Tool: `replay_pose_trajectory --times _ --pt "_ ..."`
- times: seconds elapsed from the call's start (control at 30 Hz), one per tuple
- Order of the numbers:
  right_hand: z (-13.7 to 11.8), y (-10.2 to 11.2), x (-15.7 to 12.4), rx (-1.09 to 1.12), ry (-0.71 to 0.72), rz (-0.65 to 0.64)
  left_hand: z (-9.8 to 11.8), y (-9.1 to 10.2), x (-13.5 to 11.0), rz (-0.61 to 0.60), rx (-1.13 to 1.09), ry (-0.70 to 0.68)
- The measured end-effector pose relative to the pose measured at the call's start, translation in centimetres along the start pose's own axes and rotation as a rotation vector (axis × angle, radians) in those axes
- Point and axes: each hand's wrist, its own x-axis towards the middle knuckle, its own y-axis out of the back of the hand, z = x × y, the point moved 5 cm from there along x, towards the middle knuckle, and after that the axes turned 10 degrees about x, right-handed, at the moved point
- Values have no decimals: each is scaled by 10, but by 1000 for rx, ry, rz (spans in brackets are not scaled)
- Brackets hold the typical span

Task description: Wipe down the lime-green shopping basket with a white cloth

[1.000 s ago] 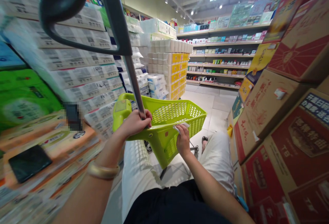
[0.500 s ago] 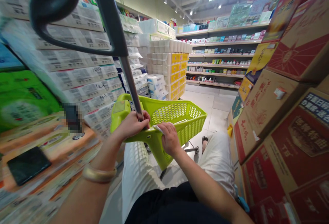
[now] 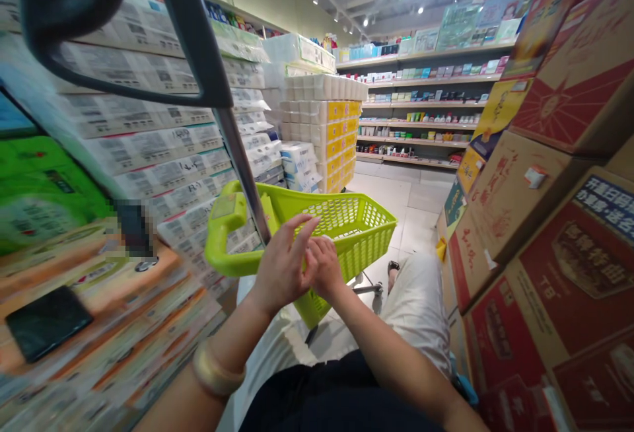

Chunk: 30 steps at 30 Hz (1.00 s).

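Observation:
A lime-green wheeled shopping basket (image 3: 369, 234) stands in front of my knees. Its metal pole (image 3: 242, 168) rises to a dark grey loop handle (image 3: 193, 36) at upper left. My left hand (image 3: 284, 263) is over the near rim, off the pole, its index finger stretched out and its lower fingers against my right hand. Closed and pressed close beside it, my right hand (image 3: 324, 265) is at the basket's near side. The white wipe seen in it earlier is now almost wholly hidden by the hands.
Stacked paper packs (image 3: 163, 82) line the left, with a black phone (image 3: 48, 322) lying on orange packs (image 3: 148, 280). Cartons (image 3: 559, 267) are piled at the right. Product shelves (image 3: 421, 78) stand across the back, beyond the tiled floor (image 3: 381, 187).
My left hand has let go of the pole and moved right to meet my right hand, its index finger now extended. The pole and handle appear slightly further left in view.

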Motion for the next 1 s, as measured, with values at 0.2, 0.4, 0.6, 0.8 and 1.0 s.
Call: replay_pose_trajectory --times 0.2,0.4,0.6,0.8,1.0 --pt "49 28 -11 -83 -137 55 2 -49 2 -452 341 146" --pt "30 13 -10 -35 -144 107 4 -59 0 -570 418 127" --pt "29 13 -13 -17 -47 23 0 -56 -6 -509 391 77" --pt "64 37 -26 -1 -164 197 0 -50 -6 -501 393 96" --pt "45 19 -57 121 -47 311 0 -49 -6 -491 431 85"
